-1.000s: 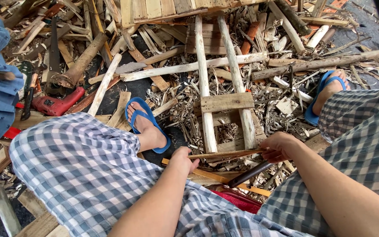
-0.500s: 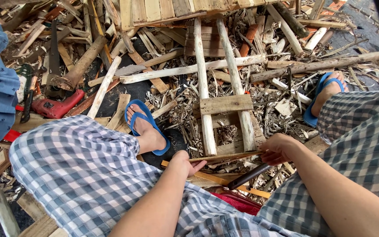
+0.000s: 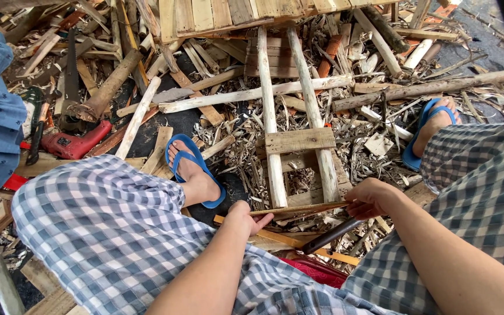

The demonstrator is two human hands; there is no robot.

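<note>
Gripping thin wood strip [image 3: 298, 209] two-handed.

The ground [image 3: 147, 131] bears wood scraps [image 3: 246, 93], shavings [image 3: 246, 157], a red drill [image 3: 77, 143].

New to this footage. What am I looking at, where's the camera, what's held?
There is no machine here: a seated person works with two bare hands. The single view comes from a camera on the person's head, looking down past checked trousers and blue sandals. The left hand and right hand each grip one end of a thin wood strip, held level between them. A dark rod sits just below the right hand. The ground is covered with wood scraps and shavings, with a small slat frame ahead. At left lie a red drill and a saw.
</note>
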